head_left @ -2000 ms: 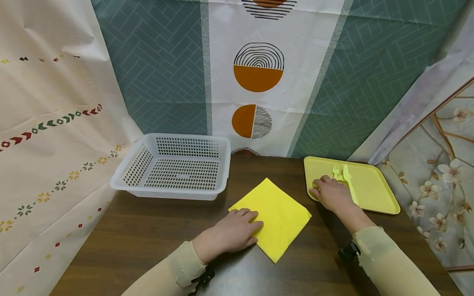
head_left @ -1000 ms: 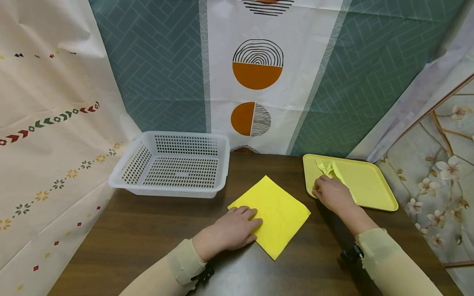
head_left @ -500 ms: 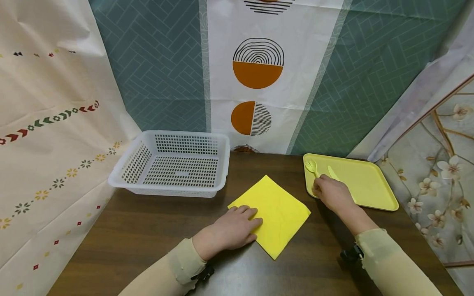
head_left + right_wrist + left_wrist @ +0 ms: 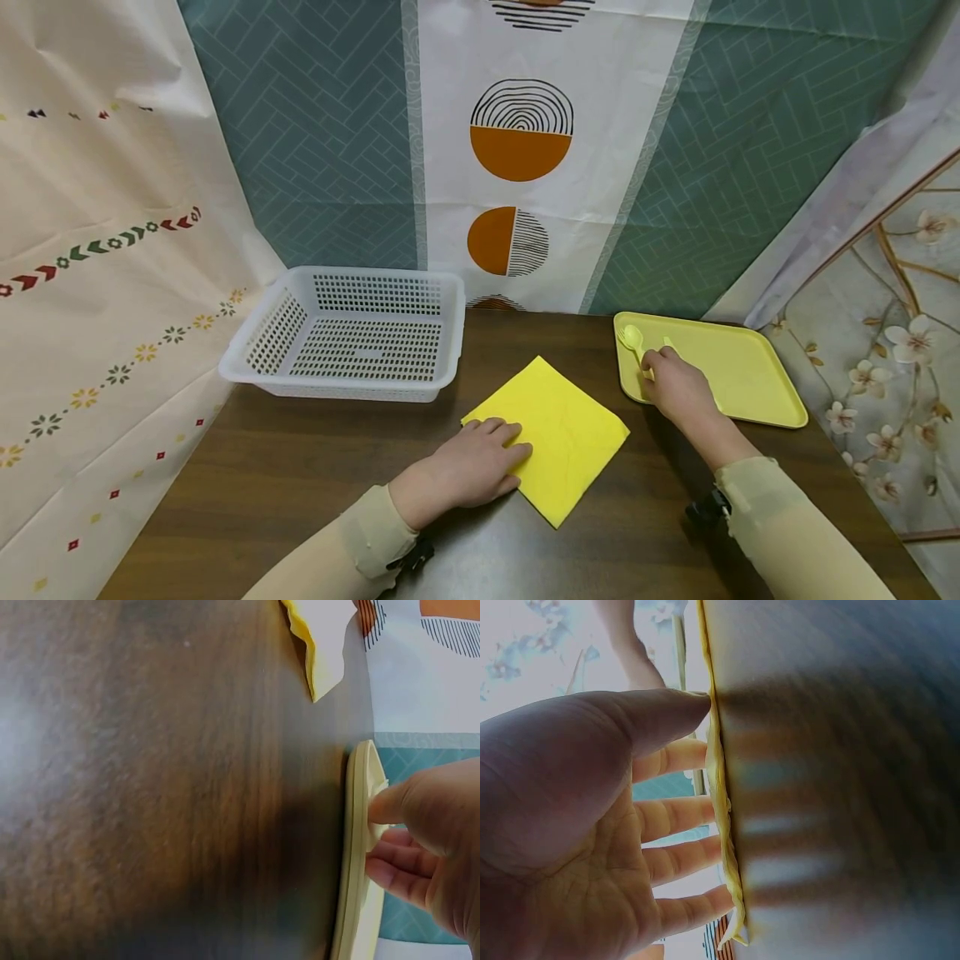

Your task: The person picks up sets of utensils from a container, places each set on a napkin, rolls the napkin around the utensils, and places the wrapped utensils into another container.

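In the head view my left hand [image 4: 480, 462] lies flat, fingers spread, on the left corner of a folded yellow cloth [image 4: 566, 442]. The left wrist view has its fingertips and thumb [image 4: 682, 709] along the cloth's edge. My right hand [image 4: 678, 387] is over the front left of a pale yellow tray [image 4: 757, 383], its fingers curled at the handle of a yellow spoon [image 4: 632, 336]. Beside the spoon's bowl lies a yellow fork [image 4: 621, 333]. A yellow knife [image 4: 667, 342] is mostly hidden under this hand. The right wrist view shows the thumb [image 4: 386, 806] and fingers reaching inside the tray's rim.
A white perforated plastic basket [image 4: 367, 387] stands at the back left of the dark wooden table [image 4: 315, 458]. Patterned cloth hangings [image 4: 337, 167] close in the table's back and both sides.
The fork and spoon have shifted to the left side of the tray under my right hand, and the knife has shifted left too. My left hand has stayed on the cloth.
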`<state>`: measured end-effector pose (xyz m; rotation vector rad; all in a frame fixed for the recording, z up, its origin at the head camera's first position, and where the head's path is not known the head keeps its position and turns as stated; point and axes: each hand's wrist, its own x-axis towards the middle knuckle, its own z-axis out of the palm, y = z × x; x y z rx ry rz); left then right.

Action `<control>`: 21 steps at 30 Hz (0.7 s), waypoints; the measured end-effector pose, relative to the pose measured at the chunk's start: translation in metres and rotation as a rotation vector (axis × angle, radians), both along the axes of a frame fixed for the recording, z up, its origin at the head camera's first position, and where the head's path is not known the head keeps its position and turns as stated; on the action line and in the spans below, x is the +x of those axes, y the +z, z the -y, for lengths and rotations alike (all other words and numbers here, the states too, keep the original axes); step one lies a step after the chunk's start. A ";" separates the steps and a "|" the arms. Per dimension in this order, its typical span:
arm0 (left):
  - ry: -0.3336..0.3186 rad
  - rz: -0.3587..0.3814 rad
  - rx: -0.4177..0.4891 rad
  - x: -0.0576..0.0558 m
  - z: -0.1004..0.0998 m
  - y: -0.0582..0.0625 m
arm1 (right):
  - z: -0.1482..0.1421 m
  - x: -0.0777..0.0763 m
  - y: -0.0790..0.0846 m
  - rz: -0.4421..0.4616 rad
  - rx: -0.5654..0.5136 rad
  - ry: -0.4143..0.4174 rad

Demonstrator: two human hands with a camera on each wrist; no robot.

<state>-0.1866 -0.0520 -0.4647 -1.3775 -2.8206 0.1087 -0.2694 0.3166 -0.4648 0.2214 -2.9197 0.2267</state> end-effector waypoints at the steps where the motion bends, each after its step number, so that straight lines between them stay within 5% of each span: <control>1: 0.000 0.000 0.001 0.000 0.000 0.000 | 0.000 -0.001 0.000 -0.001 -0.002 -0.007; 21: -0.029 -0.012 0.004 0.001 0.001 0.000 | 0.006 -0.016 0.002 -0.009 0.027 -0.100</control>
